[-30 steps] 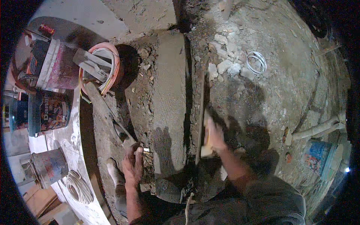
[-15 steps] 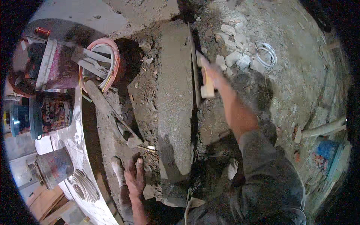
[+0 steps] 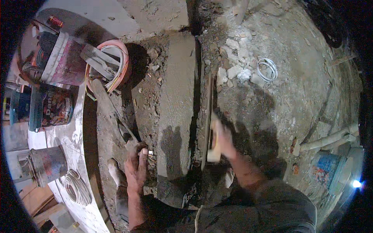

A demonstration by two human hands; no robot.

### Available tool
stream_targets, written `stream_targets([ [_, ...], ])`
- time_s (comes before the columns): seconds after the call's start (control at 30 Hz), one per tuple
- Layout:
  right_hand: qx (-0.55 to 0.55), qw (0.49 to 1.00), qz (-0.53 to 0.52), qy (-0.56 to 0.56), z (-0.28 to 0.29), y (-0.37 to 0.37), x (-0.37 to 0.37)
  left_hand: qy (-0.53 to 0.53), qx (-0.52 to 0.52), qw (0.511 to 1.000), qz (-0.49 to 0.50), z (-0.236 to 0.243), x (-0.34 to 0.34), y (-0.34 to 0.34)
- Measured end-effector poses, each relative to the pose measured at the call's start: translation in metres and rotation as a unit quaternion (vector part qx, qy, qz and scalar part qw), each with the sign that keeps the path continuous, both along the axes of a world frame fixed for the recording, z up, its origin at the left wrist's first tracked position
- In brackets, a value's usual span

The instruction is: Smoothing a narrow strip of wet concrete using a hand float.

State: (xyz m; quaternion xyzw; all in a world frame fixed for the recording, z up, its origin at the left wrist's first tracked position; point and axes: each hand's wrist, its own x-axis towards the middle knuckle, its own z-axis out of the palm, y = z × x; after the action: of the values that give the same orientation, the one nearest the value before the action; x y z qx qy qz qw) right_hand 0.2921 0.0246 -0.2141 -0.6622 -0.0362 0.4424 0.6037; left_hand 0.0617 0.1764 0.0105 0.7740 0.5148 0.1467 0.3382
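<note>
My right hand [image 3: 224, 139] grips the pale wooden handle of a long plastering float [image 3: 207, 120], its blade pressed on edge against the right side of a grey plastered ridge [image 3: 176, 105]. My left hand [image 3: 136, 169] rests flat on the dirt to the left of the ridge, fingers spread, a small white bit by its fingertips. A trowel [image 3: 126, 134] lies in the dirt just beyond that hand. My foot [image 3: 115, 173] shows beside the left wrist.
Buckets [image 3: 58, 58] and a pan with wood scraps [image 3: 110, 66] stand at the upper left. A paint can [image 3: 50, 106], a dark pot [image 3: 48, 163] and a wire coil [image 3: 75, 188] sit on a pale slab. Rubble [image 3: 235, 70], another wire coil [image 3: 267, 69] and a pipe [image 3: 330, 138] lie right.
My right hand drew the float back along the ridge from its far end toward me. My left hand stayed planted on the dirt.
</note>
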Motion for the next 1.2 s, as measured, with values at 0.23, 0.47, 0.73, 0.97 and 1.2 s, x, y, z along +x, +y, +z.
stream_targets([
  [0.23,0.045,0.998,0.007,0.042,0.005,0.157,0.148,0.007,-0.052,0.998,0.037,-0.008,-0.008,-0.008],
  [0.47,0.026,0.998,0.049,0.002,-0.028,0.185,0.173,0.028,-0.088,0.993,0.071,-0.034,-0.038,-0.015],
  [0.73,-0.099,0.989,0.105,0.046,0.000,0.028,-0.034,0.022,-0.117,0.991,0.056,-0.010,-0.003,-0.010],
  [0.97,-0.004,0.990,0.050,0.132,0.004,-0.004,-0.013,-0.066,-0.099,0.992,0.046,0.020,0.013,-0.012],
  [1.2,-0.048,0.997,0.009,0.053,0.007,0.084,0.081,0.007,-0.132,0.991,-0.028,0.034,0.005,0.011],
])
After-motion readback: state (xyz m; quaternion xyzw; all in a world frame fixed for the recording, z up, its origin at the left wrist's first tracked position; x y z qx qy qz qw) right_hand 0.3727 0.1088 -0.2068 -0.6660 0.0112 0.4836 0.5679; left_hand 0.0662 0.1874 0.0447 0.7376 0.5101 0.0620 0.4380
